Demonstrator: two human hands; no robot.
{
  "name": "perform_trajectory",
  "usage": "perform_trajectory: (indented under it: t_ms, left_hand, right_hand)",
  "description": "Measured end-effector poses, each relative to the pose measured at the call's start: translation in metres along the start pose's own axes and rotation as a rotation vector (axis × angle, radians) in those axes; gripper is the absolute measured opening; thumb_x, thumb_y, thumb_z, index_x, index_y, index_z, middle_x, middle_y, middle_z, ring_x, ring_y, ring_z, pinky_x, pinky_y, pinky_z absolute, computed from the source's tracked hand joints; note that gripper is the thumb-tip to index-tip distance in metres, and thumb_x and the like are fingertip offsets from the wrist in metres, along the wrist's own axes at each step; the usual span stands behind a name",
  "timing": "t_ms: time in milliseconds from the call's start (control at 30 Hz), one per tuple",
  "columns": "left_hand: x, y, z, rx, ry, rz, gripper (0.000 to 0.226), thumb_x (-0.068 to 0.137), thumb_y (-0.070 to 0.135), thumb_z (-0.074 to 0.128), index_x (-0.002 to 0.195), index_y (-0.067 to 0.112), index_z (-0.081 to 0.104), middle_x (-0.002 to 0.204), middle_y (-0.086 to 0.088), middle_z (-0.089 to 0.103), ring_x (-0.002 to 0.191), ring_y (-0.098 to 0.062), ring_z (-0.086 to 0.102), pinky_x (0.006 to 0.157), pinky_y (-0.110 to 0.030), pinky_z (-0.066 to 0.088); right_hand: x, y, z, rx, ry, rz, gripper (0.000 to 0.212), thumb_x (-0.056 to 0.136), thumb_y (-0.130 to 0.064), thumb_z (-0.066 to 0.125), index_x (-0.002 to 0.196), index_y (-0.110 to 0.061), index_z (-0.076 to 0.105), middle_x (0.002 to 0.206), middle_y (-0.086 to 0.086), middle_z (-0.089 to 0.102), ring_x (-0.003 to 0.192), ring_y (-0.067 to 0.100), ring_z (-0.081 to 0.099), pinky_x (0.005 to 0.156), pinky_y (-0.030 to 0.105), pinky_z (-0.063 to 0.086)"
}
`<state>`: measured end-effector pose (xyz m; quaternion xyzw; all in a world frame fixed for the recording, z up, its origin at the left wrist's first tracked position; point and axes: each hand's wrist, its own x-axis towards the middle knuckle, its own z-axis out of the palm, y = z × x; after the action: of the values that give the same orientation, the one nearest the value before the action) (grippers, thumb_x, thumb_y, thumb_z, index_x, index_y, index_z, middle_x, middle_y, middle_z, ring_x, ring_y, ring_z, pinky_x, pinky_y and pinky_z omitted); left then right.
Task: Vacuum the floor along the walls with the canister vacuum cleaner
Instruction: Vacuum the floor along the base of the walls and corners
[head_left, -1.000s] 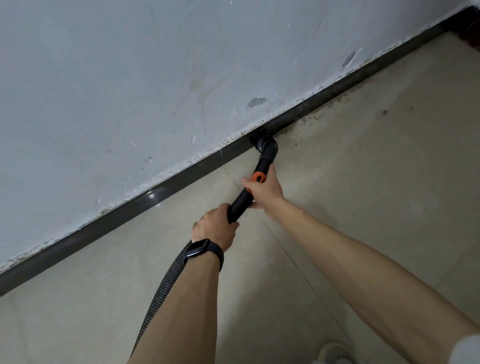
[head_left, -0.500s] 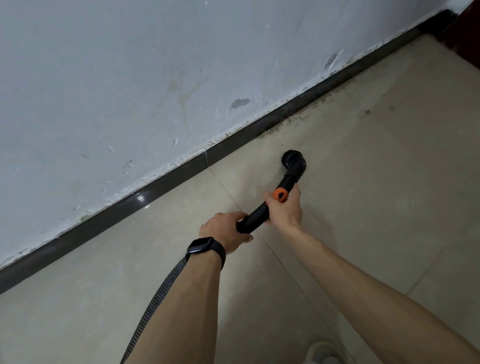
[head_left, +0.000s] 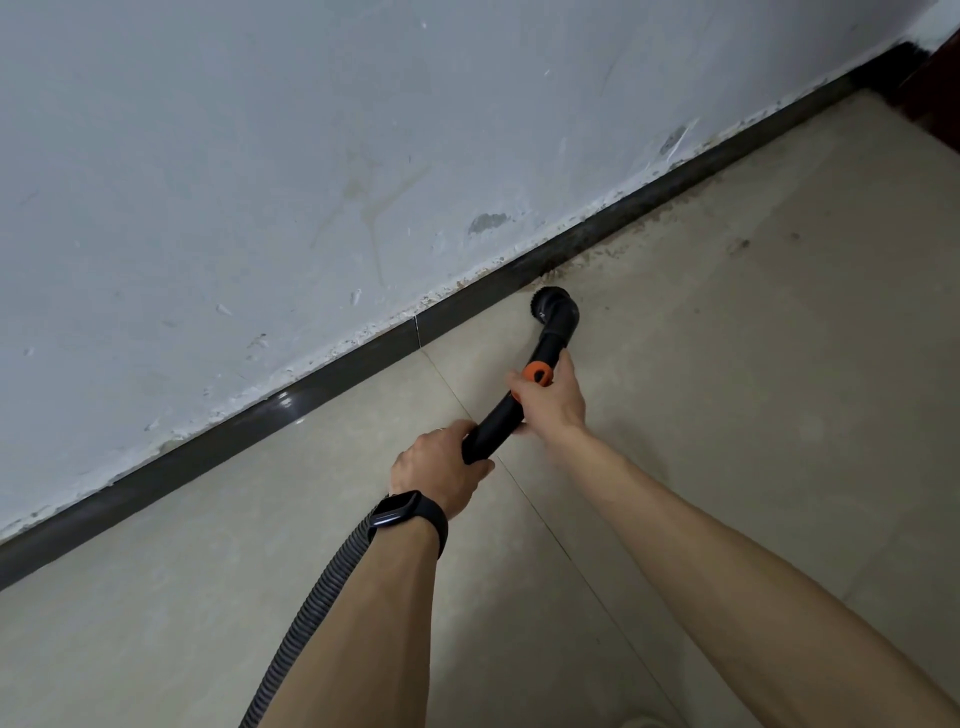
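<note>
I grip the black vacuum tube (head_left: 493, 422) with both hands. My left hand (head_left: 440, 470) is wrapped around its rear end, just where the ribbed grey hose (head_left: 311, 597) joins it. The hose runs back beneath my left forearm toward the lower edge of the view. A black smartwatch (head_left: 402, 512) sits on that wrist. My right hand (head_left: 551, 402) is curled around the tube further forward, with the thumb beside the orange collar (head_left: 537, 373).

Past the collar the tube bends into a round black brush nozzle (head_left: 551, 306). The nozzle is down at the beige tile floor (head_left: 753, 389), just beside the dark skirting board (head_left: 260, 421). I cannot tell whether its bristles touch the board. Brownish dirt (head_left: 613, 254) lies along the foot of the skirting, next to the nozzle and further to the right. Above the skirting rises a white wall (head_left: 260, 182), scuffed and chipped along its lower edge. A grout line (head_left: 545, 525) crosses the floor under my hands.
</note>
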<state>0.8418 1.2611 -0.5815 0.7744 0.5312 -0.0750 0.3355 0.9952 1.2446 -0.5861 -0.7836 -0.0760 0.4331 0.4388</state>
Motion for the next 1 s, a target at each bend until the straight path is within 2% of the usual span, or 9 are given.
perform_trajectory:
  t_ms: [100, 267, 400, 633, 800, 1000]
  left_hand:
    - [0.002, -0.003, 0.0, -0.014, 0.036, -0.013, 0.041, 0.09, 0.043, 0.064, 0.128, 0.039, 0.051, 0.107, 0.004, 0.066, 0.095, -0.024, 0.063, 0.081, -0.04, 0.054]
    - [0.001, -0.008, 0.001, -0.012, 0.077, 0.0, 0.046, 0.091, 0.031, 0.061, 0.134, 0.038, 0.045, 0.108, 0.002, 0.063, 0.096, -0.025, 0.061, 0.08, -0.039, 0.053]
    - [0.001, -0.014, 0.0, -0.026, 0.085, -0.001, 0.049, 0.091, 0.027, 0.061, 0.135, 0.04, 0.045, 0.106, 0.001, 0.062, 0.095, -0.026, 0.06, 0.08, -0.041, 0.054]
    - [-0.007, -0.019, -0.003, 0.006, 0.054, 0.014, 0.05, 0.089, 0.024, 0.059, 0.135, 0.04, 0.044, 0.101, 0.0, 0.059, 0.095, -0.025, 0.058, 0.079, -0.041, 0.053]
    - [-0.025, -0.053, -0.015, 0.03, 0.024, -0.041, 0.051, 0.087, 0.024, 0.057, 0.132, 0.043, 0.043, 0.1, 0.002, 0.057, 0.094, -0.025, 0.057, 0.076, -0.037, 0.051]
    - [-0.041, -0.076, -0.023, 0.079, -0.001, -0.079, 0.051, 0.091, 0.031, 0.059, 0.135, 0.044, 0.039, 0.101, 0.004, 0.055, 0.095, -0.024, 0.057, 0.081, -0.04, 0.052]
  right_hand:
    - [0.003, -0.006, 0.006, 0.004, -0.017, 0.005, 0.094, 0.096, -0.019, 0.073, 0.165, -0.034, 0.012, 0.146, 0.009, 0.049, 0.082, 0.014, 0.061, 0.077, 0.047, 0.065]
    - [0.006, -0.014, 0.017, 0.001, -0.035, 0.005, 0.093, 0.094, -0.02, 0.074, 0.164, -0.035, 0.015, 0.14, 0.008, 0.052, 0.1, 0.027, 0.067, 0.075, 0.05, 0.065]
    - [0.005, -0.014, 0.02, -0.005, -0.029, 0.003, 0.093, 0.093, -0.022, 0.074, 0.164, -0.034, 0.016, 0.137, 0.005, 0.051, 0.098, 0.025, 0.065, 0.075, 0.05, 0.065]
    - [0.0, -0.007, 0.021, -0.001, -0.059, 0.014, 0.093, 0.094, -0.021, 0.074, 0.164, -0.035, 0.015, 0.145, 0.008, 0.049, 0.105, 0.03, 0.066, 0.077, 0.052, 0.064]
    - [-0.023, 0.008, 0.047, 0.0, -0.13, -0.012, 0.093, 0.096, -0.022, 0.072, 0.164, -0.034, 0.011, 0.139, 0.007, 0.049, 0.086, 0.014, 0.061, 0.081, 0.05, 0.064]
    - [-0.041, 0.016, 0.067, -0.01, -0.145, -0.012, 0.092, 0.096, -0.026, 0.072, 0.163, -0.032, 0.01, 0.139, 0.011, 0.052, 0.098, 0.025, 0.065, 0.079, 0.048, 0.065]
